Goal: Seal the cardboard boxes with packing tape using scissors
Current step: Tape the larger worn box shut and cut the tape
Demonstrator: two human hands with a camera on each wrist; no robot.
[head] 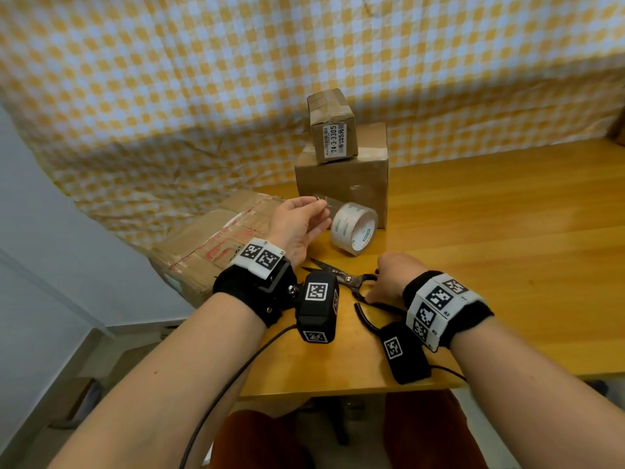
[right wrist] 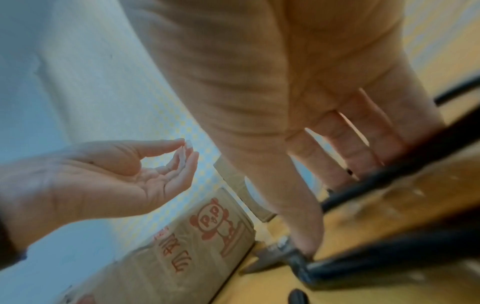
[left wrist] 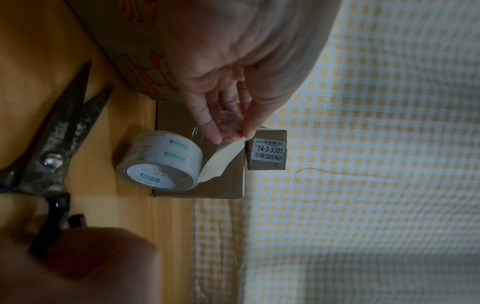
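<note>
My left hand [head: 321, 208] pinches the free end of a clear tape strip [left wrist: 223, 158] between thumb and fingertips, a little above the tape roll [head: 353, 228]. The roll stands on edge against a medium cardboard box [head: 341, 184]. A small labelled box [head: 333, 126] is stacked on that box. Black-handled scissors [head: 338, 275] lie on the wooden table [head: 507, 248] with their blades apart. My right hand [head: 373, 286] is arched over the handles, thumb and fingers on either side of one handle loop; the fingertips are hidden behind it.
A large flattened box printed with a red panda [head: 220, 242] sits at the table's left, overhanging the edge. A yellow checked cloth [head: 439, 79] hangs behind the boxes. The table's front edge [head: 338, 390] is close to my wrists.
</note>
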